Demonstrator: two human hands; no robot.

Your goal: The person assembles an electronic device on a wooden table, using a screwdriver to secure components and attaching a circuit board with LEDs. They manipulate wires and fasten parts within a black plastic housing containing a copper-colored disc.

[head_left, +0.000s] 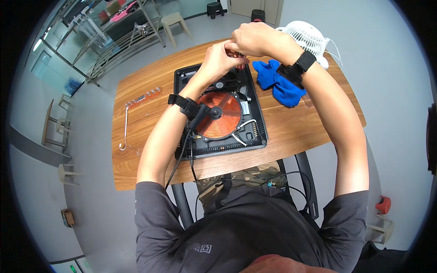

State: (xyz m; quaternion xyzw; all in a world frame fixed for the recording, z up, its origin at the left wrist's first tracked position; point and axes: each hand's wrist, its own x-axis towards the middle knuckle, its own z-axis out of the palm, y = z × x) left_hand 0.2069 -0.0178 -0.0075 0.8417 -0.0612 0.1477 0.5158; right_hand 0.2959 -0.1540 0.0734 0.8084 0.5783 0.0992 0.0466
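An opened induction cooker [261, 132] lies on the wooden table, its black lower housing showing a round copper coil [223, 113]. Over the far right part of the housing, both my hands meet. My left hand [219, 59] is closed in a pinch, its thumb pointing right. Just above and beyond it, my right hand [253, 40] is curled with the knuckles up. A small red and dark item [240, 66] shows at the fingers; its kind is hidden, and which hand grips it is unclear. White wires [246, 123] lead from the coil's near right side.
On the table [159, 118], a small circuit board [144, 97] with a white cable [126, 127] lies left of the cooker. A blue cloth [282, 84] sits to its right, and a white fan [306, 36] stands at the far right. Black cables hang from my left wrist strap [185, 105].
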